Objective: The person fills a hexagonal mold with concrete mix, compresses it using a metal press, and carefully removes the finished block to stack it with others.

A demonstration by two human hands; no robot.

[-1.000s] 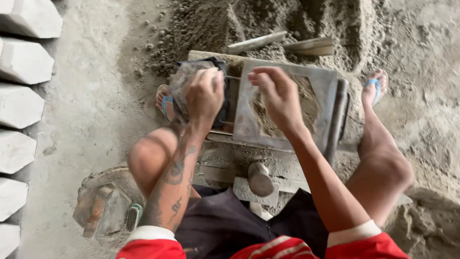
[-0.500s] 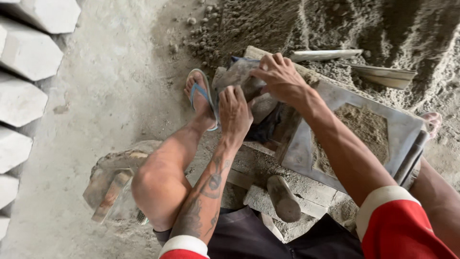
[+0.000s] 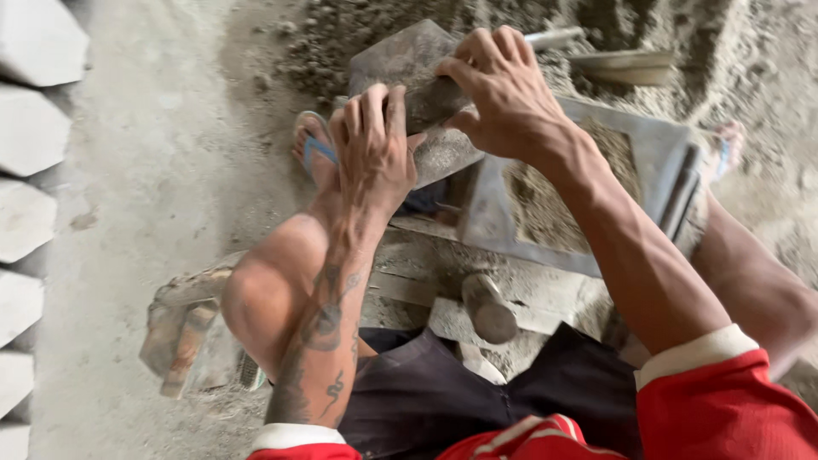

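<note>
My left hand (image 3: pixel 373 149) and my right hand (image 3: pixel 503 94) both grip a flat grey metal plate (image 3: pixel 400 64), held tilted up just left of a grey metal mould (image 3: pixel 656 158). The mould's hollow is filled with grainy sand mix (image 3: pixel 545 204). My left fingers curl over the plate's lower edge, and my right hand clasps its right side. My bare left knee (image 3: pixel 273 290) sits below the hands, and my left foot in a blue sandal (image 3: pixel 313 145) rests beside the plate.
A row of pale cast blocks (image 3: pixel 34 136) lines the left edge. A heap of dark sand (image 3: pixel 375 25) lies behind, with a trowel (image 3: pixel 622 64) on it. A round metal tamper (image 3: pixel 490 307) stands before the mould. Dusty tools (image 3: pixel 183 332) lie at lower left.
Both hands have lifted the plate off the ground by the mould and brought it up toward the camera. The view has swung left and closer.
</note>
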